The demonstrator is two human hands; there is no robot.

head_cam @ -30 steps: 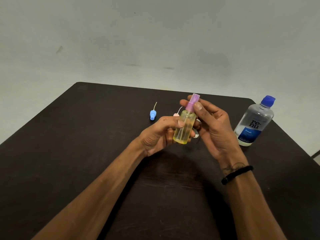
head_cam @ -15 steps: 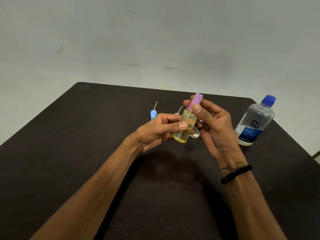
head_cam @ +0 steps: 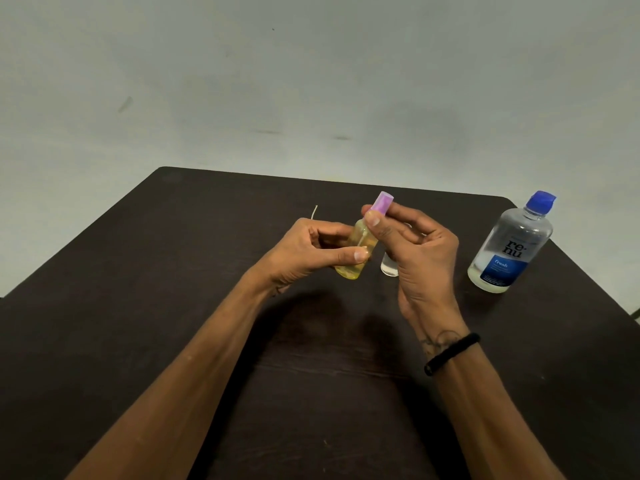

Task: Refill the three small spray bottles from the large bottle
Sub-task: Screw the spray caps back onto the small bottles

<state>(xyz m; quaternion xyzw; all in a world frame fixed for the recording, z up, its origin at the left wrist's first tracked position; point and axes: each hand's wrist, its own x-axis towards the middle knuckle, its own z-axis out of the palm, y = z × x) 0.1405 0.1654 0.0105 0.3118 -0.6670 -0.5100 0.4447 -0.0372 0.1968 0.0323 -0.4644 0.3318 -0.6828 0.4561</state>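
A small yellow spray bottle (head_cam: pixel 358 249) with a purple cap (head_cam: pixel 382 201) is held tilted above the middle of the dark table (head_cam: pixel 138 289). My left hand (head_cam: pixel 311 252) grips its body between thumb and fingers. My right hand (head_cam: pixel 420 251) pinches the purple cap with thumb and fingertips. A small clear bottle (head_cam: pixel 388 266) stands on the table behind my right hand, mostly hidden. The large clear bottle (head_cam: pixel 509 245) with a blue cap and blue label stands upright at the right.
A thin white spray tube (head_cam: pixel 314 212) pokes up behind my left hand; the blue sprayer head it belongs to is hidden. The table's far edge meets a pale wall, and its right corner lies just past the large bottle.
My left hand has shifted left over the blue sprayer head, hiding it. The yellow bottle has risen a little and the clear bottle behind my right hand now shows.
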